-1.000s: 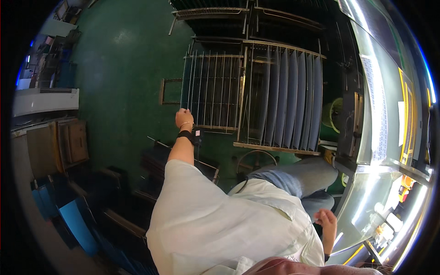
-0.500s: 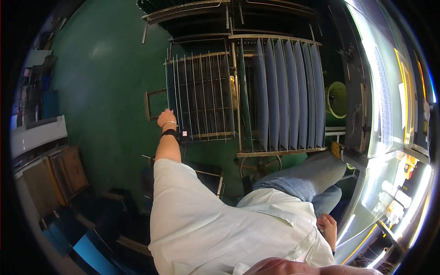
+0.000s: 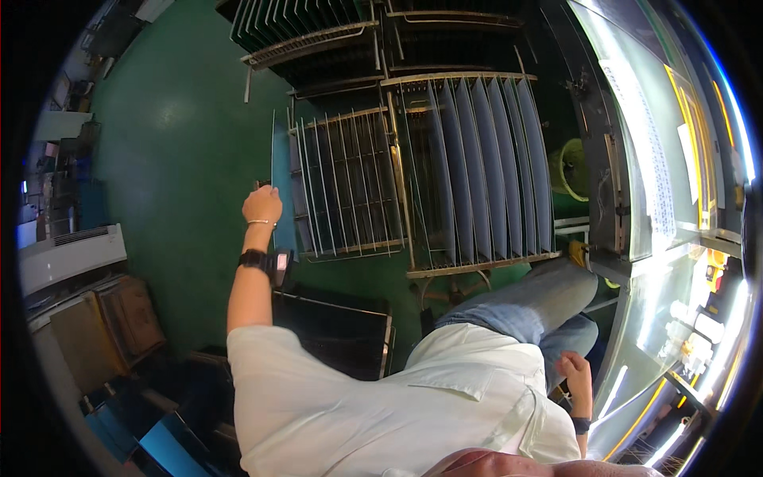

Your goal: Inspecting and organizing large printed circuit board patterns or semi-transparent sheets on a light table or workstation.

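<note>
Blue panel [image 3: 283,179] shifted leftward, in left hand [image 3: 263,205], right hand [image 3: 575,374] apart

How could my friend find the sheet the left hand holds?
On the green floor, find the nearer left rack. Along its outer left side, the left hand holds a thin blue sheet. Unlike the blue-grey sheets lined up inside the right rack, this one is outside.
</note>
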The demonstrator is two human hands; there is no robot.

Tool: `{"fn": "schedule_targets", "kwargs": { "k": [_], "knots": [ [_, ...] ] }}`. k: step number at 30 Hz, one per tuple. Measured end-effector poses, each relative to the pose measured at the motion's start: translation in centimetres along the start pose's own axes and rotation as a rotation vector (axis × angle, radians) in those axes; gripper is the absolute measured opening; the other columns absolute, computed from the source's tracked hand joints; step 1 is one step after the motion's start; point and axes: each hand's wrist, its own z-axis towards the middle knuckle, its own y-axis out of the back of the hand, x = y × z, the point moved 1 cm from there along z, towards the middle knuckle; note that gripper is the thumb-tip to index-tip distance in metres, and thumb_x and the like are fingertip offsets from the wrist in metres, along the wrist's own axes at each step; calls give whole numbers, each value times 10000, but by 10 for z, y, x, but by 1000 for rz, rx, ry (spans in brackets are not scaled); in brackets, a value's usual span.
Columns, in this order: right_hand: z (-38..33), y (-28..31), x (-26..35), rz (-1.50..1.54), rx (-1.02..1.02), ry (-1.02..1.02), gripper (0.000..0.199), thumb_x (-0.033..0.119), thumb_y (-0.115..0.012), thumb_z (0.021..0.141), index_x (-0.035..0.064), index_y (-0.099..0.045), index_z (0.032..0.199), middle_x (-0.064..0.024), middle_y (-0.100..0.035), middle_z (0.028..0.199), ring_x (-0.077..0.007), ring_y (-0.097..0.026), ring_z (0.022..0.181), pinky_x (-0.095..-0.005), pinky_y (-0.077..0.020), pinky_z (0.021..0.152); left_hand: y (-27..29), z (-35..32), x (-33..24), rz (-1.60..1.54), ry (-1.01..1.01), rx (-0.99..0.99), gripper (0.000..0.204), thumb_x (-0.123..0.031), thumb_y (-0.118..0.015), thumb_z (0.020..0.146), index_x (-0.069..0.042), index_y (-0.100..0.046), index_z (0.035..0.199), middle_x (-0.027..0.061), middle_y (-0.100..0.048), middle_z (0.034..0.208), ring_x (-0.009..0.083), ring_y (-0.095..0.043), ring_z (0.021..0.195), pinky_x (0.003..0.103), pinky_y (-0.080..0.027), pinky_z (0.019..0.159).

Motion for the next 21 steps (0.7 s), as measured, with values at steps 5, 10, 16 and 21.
{"fn": "schedule_targets", "kwargs": {
  "k": [5, 10, 16, 21],
  "knots": [
    [9, -26, 105, -264, 1, 432, 226, 133, -555, 868, -41, -585, 1010, -75, -633, 785, -152, -584, 689, -258, -455, 649, 104, -38, -18, -672, -190, -41, 315, -251, -576, 860, -24, -493, 658, 41, -469, 582, 169, -408, 538, 321, -346, 514],
    [20, -59, 181, -95, 227, 676, 341, 202, -545, 901, -14, -547, 1165, -147, -628, 1077, -176, -590, 995, -285, -458, 844, 148, -93, -126, -1429, -394, 250, 314, -178, -555, 912, -91, -464, 624, -101, -357, 611, 21, -292, 577, 205, -258, 516],
    [22, -36, 219, 813, 475, 732, 462, 261, -521, 934, 27, -415, 1317, -64, -528, 1234, -153, -494, 1117, -304, -387, 959, 163, -196, -307, -1618, -649, 757, 289, -169, -537, 928, -105, -497, 649, -107, -401, 634, 11, -332, 580, 177, -275, 527],
    [-9, 47, 177, 1005, 33, 875, 335, 166, -560, 913, 26, -504, 1212, -13, -577, 1076, -86, -507, 962, -258, -425, 849, 171, -260, -406, -1296, -1132, 754, 232, -192, -527, 928, -45, -577, 755, -42, -469, 604, 44, -414, 540, 202, -338, 503]
  ]
}}
